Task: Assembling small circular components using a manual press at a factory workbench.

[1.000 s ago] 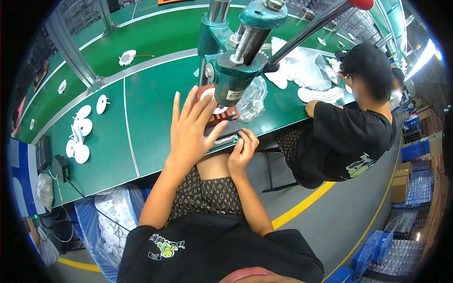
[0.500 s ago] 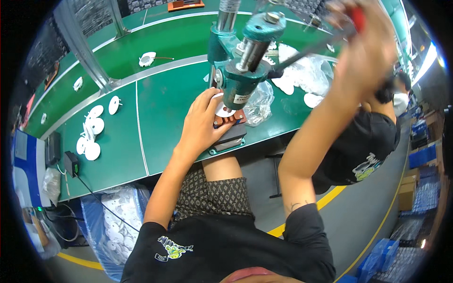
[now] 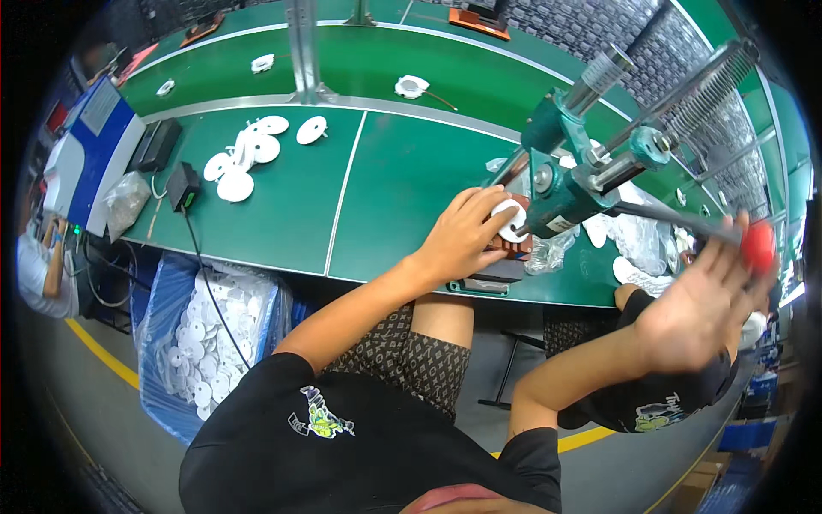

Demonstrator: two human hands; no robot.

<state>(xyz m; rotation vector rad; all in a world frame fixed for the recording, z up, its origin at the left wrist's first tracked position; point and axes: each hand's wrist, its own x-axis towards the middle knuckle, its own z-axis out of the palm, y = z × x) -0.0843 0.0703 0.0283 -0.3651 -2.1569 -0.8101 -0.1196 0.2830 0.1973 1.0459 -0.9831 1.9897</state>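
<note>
My left hand (image 3: 467, 233) holds a white round plastic disc (image 3: 514, 221) with thumb and fingers. That disc rests at a brown fixture block (image 3: 516, 249) beneath the head of a green hand press (image 3: 552, 206); the press hides part of it. Out to the right, my right hand (image 3: 698, 308) is slightly blurred, its fingers curled over the end of the press lever (image 3: 676, 221) beside the red knob (image 3: 759, 247). The lever slopes gently down from the press toward that hand.
Several white discs with stems (image 3: 248, 154) lie at the table's left, near a black adapter (image 3: 182, 187). A blue-lined bin (image 3: 158, 364) of white discs stands below. Plastic bags (image 3: 642, 240) lie right of the press. A co-worker in black (image 3: 651, 398) sits close on the right.
The view has turned left, so the press and table appear farther right. My right hand and the lever have come down. My left hand stays at the disc.
</note>
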